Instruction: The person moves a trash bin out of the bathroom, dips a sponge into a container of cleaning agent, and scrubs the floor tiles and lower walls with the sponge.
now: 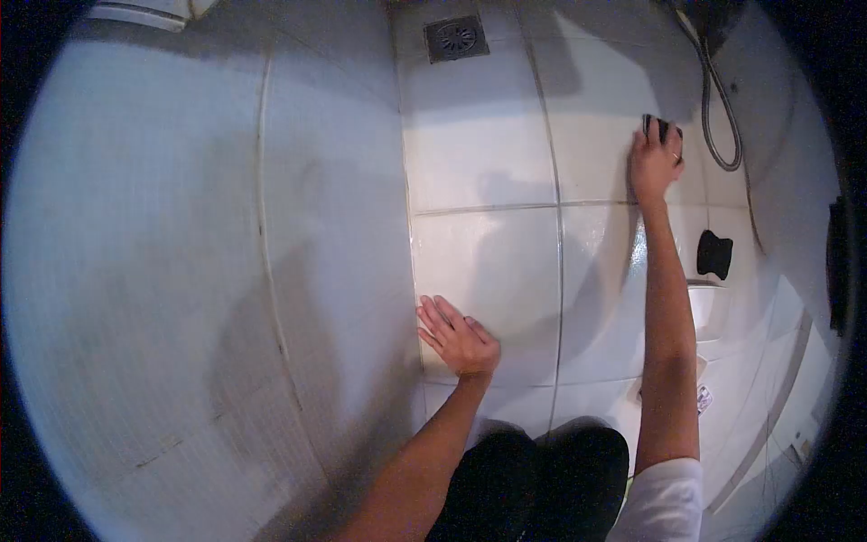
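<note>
Pale floor tiles (479, 144), divided by darker joints, fill the middle of the frame, with a blue-grey tiled wall (181, 226) along the left. A square floor drain (456, 39) with a slotted round centre is set at upper centre. At upper right, the person's right hand (657, 165), with a ring on one finger, is closed over a black block (664, 129); the fingers cover much of it, so its exact kind cannot be told. The left hand (459, 339), well apart from the right, is spread at lower centre and holds nothing, its fingertips at the joint of floor and wall. A wavy-edged black pad (714, 255) lies right of the right forearm. A flexible shower hose (707, 99) loops down at upper right. Black-clad knees (533, 483) and a white sleeve (664, 506) occupy the lower edge.
</note>
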Tool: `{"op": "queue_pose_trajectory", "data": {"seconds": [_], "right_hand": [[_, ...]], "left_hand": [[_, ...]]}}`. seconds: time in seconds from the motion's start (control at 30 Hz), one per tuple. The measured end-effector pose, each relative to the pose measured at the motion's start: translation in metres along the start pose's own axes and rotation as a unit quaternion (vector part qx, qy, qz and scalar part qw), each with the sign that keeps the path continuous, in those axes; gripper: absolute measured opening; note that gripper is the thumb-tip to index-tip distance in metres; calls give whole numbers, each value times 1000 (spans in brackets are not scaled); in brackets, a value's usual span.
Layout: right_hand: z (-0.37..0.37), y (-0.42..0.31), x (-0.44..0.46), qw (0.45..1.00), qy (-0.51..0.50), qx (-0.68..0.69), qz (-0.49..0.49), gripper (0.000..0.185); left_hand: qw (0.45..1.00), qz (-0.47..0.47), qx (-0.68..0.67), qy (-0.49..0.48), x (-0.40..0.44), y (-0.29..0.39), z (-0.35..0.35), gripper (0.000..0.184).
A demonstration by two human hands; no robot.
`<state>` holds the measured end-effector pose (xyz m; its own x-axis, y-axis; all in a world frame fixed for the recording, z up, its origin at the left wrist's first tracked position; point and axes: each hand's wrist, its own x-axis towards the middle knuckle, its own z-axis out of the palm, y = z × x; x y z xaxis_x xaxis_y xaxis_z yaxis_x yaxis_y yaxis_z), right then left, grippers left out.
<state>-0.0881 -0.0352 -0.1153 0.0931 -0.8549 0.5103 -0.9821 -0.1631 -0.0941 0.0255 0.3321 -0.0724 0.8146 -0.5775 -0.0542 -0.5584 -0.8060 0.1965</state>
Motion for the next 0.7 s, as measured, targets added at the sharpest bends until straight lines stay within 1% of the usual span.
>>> {"op": "queue_pose_trajectory", "data": {"seconds": [0.03, 0.07, 0.1, 0.13, 0.17, 0.2, 0.23, 0.27, 0.33, 0.37, 0.4, 0.43, 0.47, 0.5, 0.53, 0.6, 0.67, 0.7], "right_hand": [[8, -20, 6, 999, -14, -38, 35, 41], [34, -36, 1, 1000, -2, 8, -3, 47], [46, -67, -4, 984, -149, 89, -29, 48], [47, -112, -41, 988, -57, 50, -133, 40], [4, -153, -65, 971, 24, 126, -200, 38], [-27, -187, -87, 948, -85, 235, -199, 38], [-47, -203, -120, 917, -148, 251, -272, 39], [-59, -190, -128, 919, -148, 249, -269, 39], [-72, -154, -126, 854, -142, 334, -372, 39], [-55, -136, -108, 877, -115, 313, -346, 40], [-39, -124, -75, 900, -101, 262, -335, 44], [-25, -117, -45, 919, -122, 281, -248, 46], [-6, -117, -18, 944, -138, 209, -214, 45], [-7, -131, 4, 960, -137, 202, -137, 43], [7, -149, 8, 967, -118, 181, -136, 45], [30, -193, -10, 966, -87, 165, -176, 46], [-5, -236, -53, 920, -212, 197, -263, 43], [-26, -242, -88, 906, -126, 260, -311, 41]], "left_hand": [[1000, -8, 15, -9, -1, 1, -1, 61], [1000, -7, 14, -10, -1, 1, 0, 61], [1000, -4, 22, -7, -1, 1, 2, 60], [1000, -2, 31, -2, -1, 0, 3, 60], [999, -2, 33, -3, -2, -1, 4, 60], [1000, 0, 26, 1, -3, -2, 4, 60], [1000, 7, 19, 6, -2, -1, 4, 60], [1000, 10, 18, 5, -2, -1, 5, 60], [1000, 18, 13, 14, -2, -4, 7, 60], [1000, 15, 15, 17, -1, -4, 7, 60], [1000, 9, 18, 5, -2, -3, 8, 60], [1000, 6, 22, -8, -2, -5, 6, 60], [1000, 4, 25, -1, 1, -4, 4, 60], [1000, 3, 25, -7, 1, -2, 2, 61], [1000, 1, 22, -14, 0, 0, 0, 61], [1000, 3, 21, -6, -1, -1, 2, 61], [1000, 6, 24, -4, 0, -2, 4, 61], [1000, 7, 24, -8, -1, -3, 5, 61]]}}
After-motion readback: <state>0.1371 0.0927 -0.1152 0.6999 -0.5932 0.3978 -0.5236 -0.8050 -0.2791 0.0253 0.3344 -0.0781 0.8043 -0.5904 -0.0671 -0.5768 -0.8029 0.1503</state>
